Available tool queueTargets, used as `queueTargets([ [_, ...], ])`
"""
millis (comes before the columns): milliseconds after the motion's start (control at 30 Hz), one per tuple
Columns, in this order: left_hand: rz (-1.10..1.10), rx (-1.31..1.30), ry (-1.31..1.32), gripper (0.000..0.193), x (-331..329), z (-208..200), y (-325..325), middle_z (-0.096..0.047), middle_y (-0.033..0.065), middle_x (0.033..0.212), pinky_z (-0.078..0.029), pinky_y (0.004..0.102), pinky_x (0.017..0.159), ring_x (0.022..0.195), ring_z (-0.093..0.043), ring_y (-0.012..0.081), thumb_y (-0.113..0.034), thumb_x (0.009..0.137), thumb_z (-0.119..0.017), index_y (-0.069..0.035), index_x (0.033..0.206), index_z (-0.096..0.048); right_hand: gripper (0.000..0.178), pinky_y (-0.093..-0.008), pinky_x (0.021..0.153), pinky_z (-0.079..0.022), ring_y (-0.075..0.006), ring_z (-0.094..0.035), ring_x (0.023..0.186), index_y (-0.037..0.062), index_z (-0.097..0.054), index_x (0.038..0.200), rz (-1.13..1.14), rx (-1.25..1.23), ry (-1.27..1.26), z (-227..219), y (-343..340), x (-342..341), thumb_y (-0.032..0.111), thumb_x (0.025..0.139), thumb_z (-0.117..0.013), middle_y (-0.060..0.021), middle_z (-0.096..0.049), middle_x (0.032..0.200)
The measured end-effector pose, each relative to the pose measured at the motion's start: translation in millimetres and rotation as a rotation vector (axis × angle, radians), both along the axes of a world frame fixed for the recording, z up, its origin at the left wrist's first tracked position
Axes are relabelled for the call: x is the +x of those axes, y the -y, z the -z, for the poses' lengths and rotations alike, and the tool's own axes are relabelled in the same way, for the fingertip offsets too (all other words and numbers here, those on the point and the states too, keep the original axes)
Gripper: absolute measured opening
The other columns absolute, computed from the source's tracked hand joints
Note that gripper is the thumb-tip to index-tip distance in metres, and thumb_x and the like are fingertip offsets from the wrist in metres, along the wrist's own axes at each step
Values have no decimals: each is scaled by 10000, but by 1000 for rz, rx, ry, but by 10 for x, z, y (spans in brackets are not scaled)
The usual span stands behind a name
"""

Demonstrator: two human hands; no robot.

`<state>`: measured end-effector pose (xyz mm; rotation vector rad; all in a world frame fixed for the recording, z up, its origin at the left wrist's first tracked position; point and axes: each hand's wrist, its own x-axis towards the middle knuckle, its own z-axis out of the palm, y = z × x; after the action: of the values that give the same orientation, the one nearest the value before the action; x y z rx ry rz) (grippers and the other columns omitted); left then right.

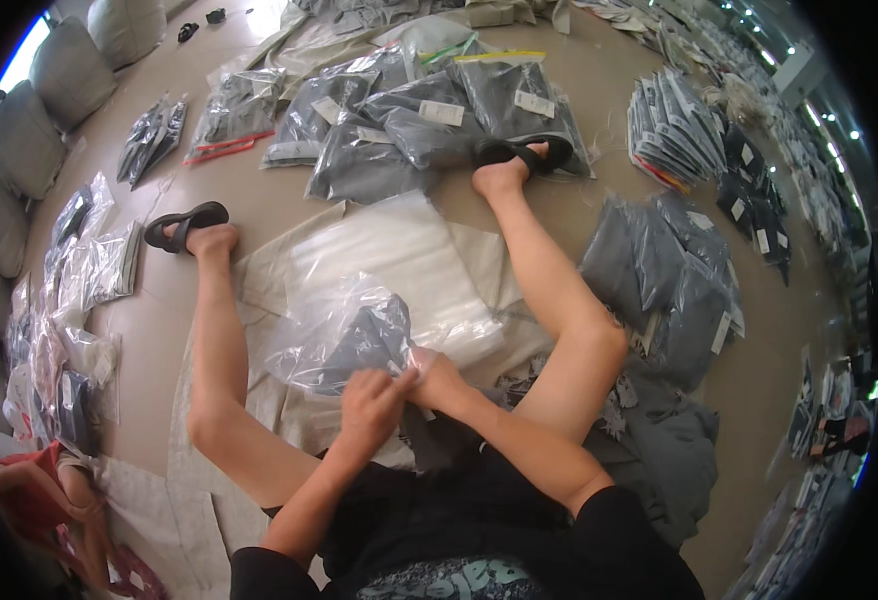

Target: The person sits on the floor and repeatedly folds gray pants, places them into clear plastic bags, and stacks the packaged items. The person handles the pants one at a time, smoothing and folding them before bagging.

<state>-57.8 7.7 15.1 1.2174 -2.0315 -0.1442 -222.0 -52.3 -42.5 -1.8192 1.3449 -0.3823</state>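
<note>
The room is evenly bright, with soft daylight from a window [4, 80] at the far left and a row of small ceiling lamps [809, 90] glinting at the upper right. Shadows on the floor [599, 90] are faint. Clear plastic bags [399, 270] catch pale glare. The fisheye bends everything toward a black rim, where detail smears; the centre stays fairly sharp.

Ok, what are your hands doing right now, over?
Left hand and right hand both pinching the mouth of a clear bag. Grey garment inside. Stack of empty bags just beyond.
</note>
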Motion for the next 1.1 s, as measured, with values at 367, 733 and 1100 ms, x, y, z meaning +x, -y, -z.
queueTargets([
  [367,-396,-3,-51,420,310,65,-169,-592,122,888,-508,439,761,833,-608,325,83,798,-704,-41,1191,-620,381,-373,790,-569,-208,-741,891,-24,-747,1131,317,202,644,-181,67,75,249,880,-833,-141,-796,989],
  [733,-293,682,-537,268,15,687,-812,-687,288,900,-522,493,680,826,-690,487,4,903,-674,11,1122,-520,379,-390,712,-546,-237,-689,743,-56,-744,913,447,-36,495,66,394,141,301,880,-867,-147,-752,829],
  [1100,-338,398,-25,420,-39,540,-551,-652,138,653,-507,513,556,594,-673,381,-70,897,-706,-43,1272,-518,619,-518,839,-582,-493,-725,901,-86,-678,975,359,-251,-108,-16,739,213,481,820,-870,-311,-734,913],
])
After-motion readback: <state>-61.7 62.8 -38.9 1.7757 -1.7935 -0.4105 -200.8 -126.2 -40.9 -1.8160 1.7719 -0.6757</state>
